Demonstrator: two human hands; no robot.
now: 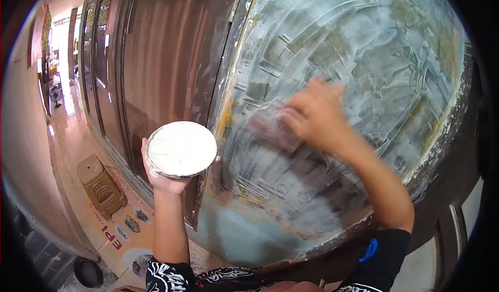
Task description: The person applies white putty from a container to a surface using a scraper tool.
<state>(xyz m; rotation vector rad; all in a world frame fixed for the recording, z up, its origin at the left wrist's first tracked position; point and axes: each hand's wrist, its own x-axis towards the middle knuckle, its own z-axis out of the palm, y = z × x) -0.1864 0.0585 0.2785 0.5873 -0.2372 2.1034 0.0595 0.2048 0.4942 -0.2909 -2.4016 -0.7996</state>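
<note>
My left hand (167, 184) holds a round container of white paste (182, 147) from underneath, its fingers wrapped around the sides. The paste fills the container nearly to the rim. My right hand (321, 114) is closed on a flat reddish scraper (274, 130), blurred by motion. The blade lies at or very close to the wall panel (384, 84); exact contact cannot be made out. Grey-white paste covers much of this panel in streaks and ridges, with green and ochre patches showing near its edges.
A brown wooden door (161, 53) stands left of the panel. On the floor at lower left are a brown plastic stool (101, 188), a printed banner (115, 242) and a dark round bowl (88, 272). A fan (55, 94) stands farther back in the passage.
</note>
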